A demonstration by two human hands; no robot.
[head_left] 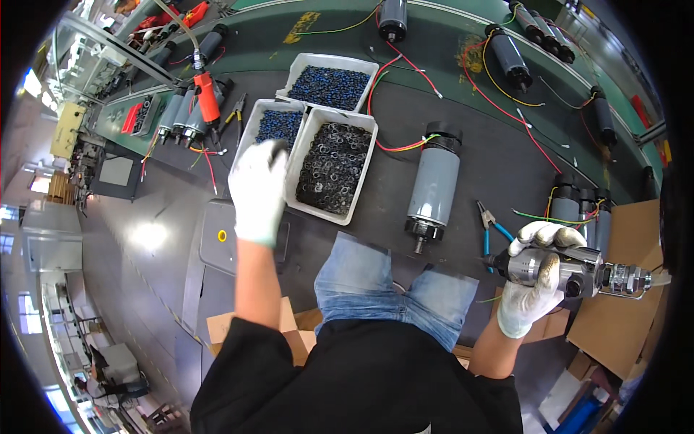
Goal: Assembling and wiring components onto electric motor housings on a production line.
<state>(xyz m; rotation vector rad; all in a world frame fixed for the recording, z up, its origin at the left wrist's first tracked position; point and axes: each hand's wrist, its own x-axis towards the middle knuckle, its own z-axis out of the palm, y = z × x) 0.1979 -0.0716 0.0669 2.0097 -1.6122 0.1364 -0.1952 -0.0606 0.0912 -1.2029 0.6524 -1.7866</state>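
At near end of small bin [248,130] of blue parts with left hand [258,182], fingers bunched, washed out; unclear if pinching anything. Just right of it, bin of black rings [318,210]. Wrapped round metal tool [576,269] with right hand [531,298]. Near that hand, left, pliers [487,233]; farther up-left, grey motor [436,181].
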